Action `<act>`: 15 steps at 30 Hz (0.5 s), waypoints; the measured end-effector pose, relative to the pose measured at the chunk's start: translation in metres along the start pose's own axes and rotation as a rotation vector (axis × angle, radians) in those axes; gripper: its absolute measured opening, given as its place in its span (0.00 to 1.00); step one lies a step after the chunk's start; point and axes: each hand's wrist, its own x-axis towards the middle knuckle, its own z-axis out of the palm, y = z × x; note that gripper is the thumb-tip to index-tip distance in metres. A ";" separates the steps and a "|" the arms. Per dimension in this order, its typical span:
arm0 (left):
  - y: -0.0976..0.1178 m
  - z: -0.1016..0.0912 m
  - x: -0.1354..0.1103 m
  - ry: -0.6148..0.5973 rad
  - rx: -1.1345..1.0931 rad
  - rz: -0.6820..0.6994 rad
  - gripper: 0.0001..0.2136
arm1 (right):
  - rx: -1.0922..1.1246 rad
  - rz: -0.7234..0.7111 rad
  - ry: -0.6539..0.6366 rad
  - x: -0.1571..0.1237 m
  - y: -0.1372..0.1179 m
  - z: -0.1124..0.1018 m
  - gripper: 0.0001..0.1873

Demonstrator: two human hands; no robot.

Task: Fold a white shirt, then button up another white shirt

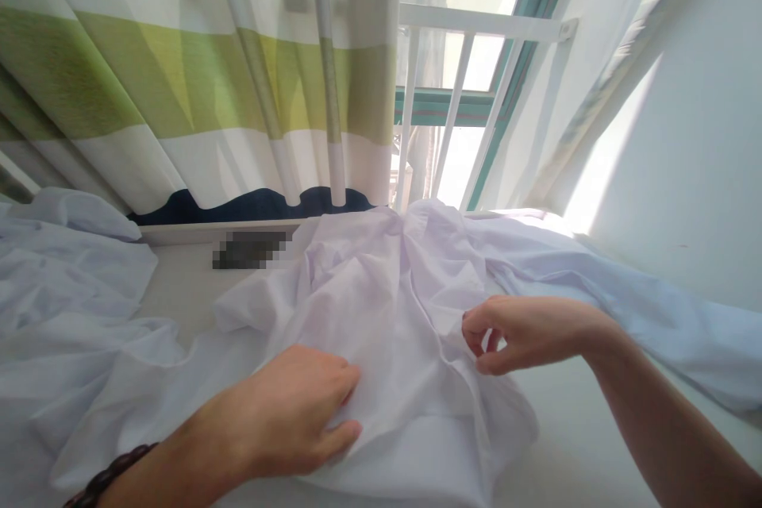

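Note:
A white cloth garment (369,317), rumpled and with creases running lengthwise, lies spread on the bed in front of me. An open edge or seam runs down its right half. Over its lower left part is my left hand (298,409), palm down, thumb apart from the bent fingers; no cloth shows between them. My right hand (512,333) hovers at the garment's right edge, fingers loosely curled with a gap inside the curl. I see nothing held in it. Whether the fingertips of either hand touch the cloth is hard to tell.
More white fabric (65,333) is heaped at the left. A pale blue-white cloth (643,309) stretches along the wall at right. Behind the bed's far edge hang a white and green curtain (196,87) and a white railing (488,22). A dark blurred object (250,250) lies near that edge.

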 end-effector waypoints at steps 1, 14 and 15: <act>0.005 0.003 0.007 0.016 0.018 0.005 0.08 | 0.001 -0.021 -0.052 0.008 -0.003 0.003 0.08; 0.000 0.019 0.032 0.011 -0.077 0.203 0.10 | 0.224 0.377 0.015 0.041 0.036 0.019 0.31; 0.001 0.017 0.031 -0.003 -0.079 0.198 0.11 | 0.220 0.338 0.040 0.042 0.035 0.019 0.26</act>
